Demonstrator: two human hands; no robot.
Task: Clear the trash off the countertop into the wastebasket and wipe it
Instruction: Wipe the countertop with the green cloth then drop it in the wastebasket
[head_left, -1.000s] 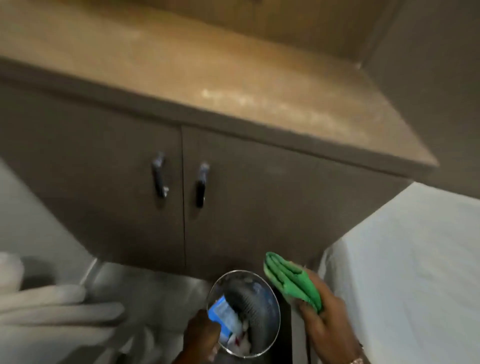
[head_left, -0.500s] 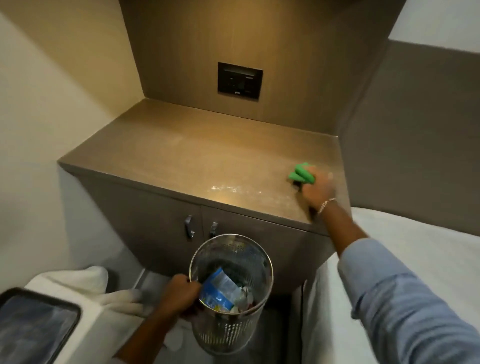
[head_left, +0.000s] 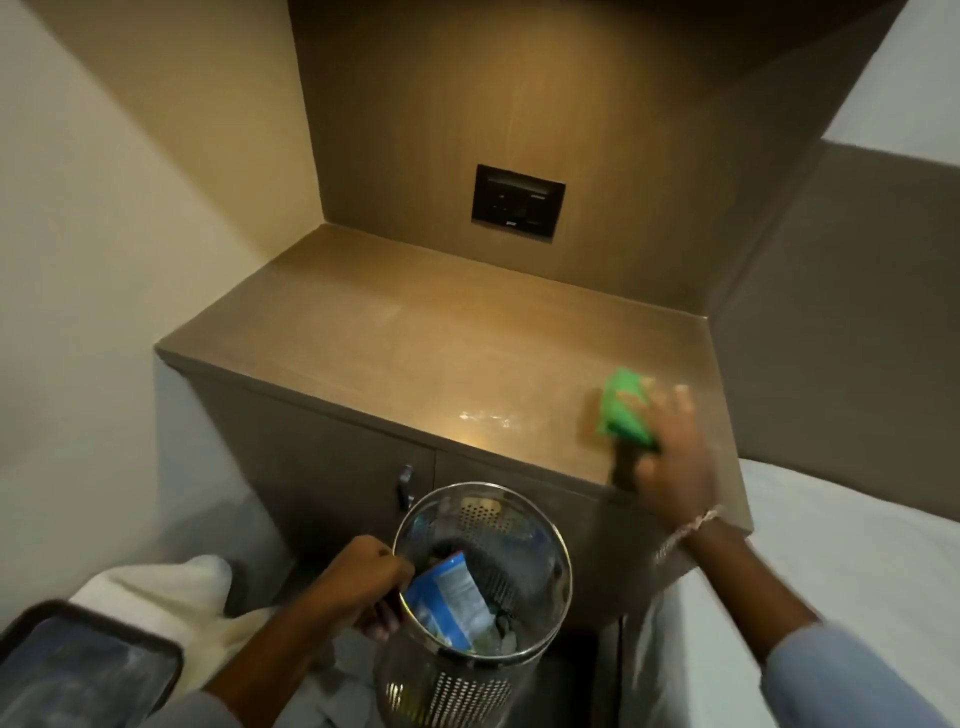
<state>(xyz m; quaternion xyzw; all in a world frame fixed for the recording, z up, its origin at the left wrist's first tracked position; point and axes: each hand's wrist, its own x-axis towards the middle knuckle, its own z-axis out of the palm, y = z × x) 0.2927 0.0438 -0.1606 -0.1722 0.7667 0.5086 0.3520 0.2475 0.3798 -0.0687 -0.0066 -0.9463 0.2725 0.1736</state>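
A person's right hand (head_left: 670, 462) presses a folded green cloth (head_left: 623, 410) flat against the wooden countertop (head_left: 415, 353) near its front right corner, fingers spread over the cloth's top and wrist bent back, the arm reaching forward from a light blue sleeve (head_left: 841, 680). The hand is blurred, so how tightly the fingers clasp the cloth cannot be told; they lie on it rather than curl round it. A beaded bracelet (head_left: 688, 530) circles the wrist. The left hand (head_left: 363, 587) is closed on the near left rim of a perforated metal wastebasket (head_left: 452, 680), which stands tilted below the countertop's front edge, in front of the cabinet doors (head_left: 332, 467). Inside the wastebasket a blue-and-white wrapper (head_left: 447, 597) leans against the wall beside the left hand, above other crumpled trash. A pale smear (head_left: 485, 417) glints on the countertop near the middle of its front edge, left of the cloth. A dark switch panel (head_left: 517, 208) sits in the back wall.
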